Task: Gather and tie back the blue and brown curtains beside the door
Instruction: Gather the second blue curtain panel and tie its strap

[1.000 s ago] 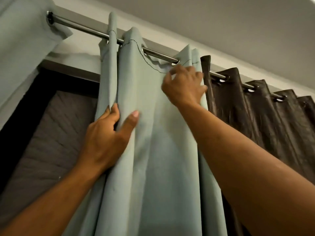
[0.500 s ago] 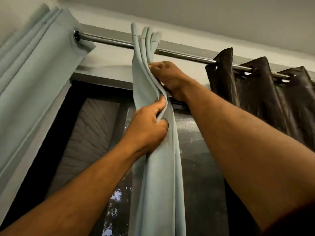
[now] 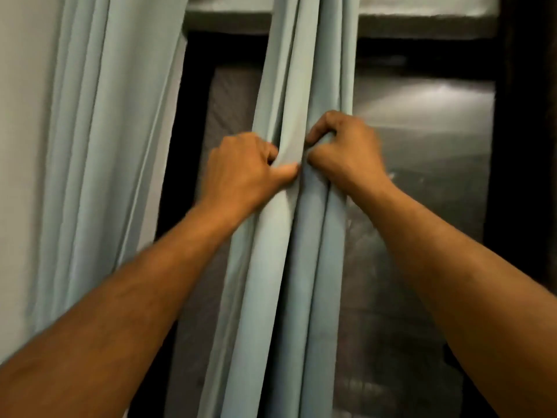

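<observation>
A pale blue curtain [image 3: 301, 267] hangs gathered into a narrow bunch of folds down the middle of the view. My left hand [image 3: 244, 170] grips the left folds of the bunch, thumb pressed into the cloth. My right hand [image 3: 346, 152] grips the right folds at about the same height, fingers curled round them. A dark strip at the far right edge may be the brown curtain [image 3: 530, 146]; it is too dark to tell.
A second pale blue curtain panel [image 3: 99, 146] hangs gathered at the left against a light wall [image 3: 21, 116]. Behind the bunch is a dark-framed glass door [image 3: 422, 176] with reflections in it. The rod is out of view.
The view has dropped from the rod to lower down the curtain. Both hands have slid down the gathered blue bunch and now grip it side by side.
</observation>
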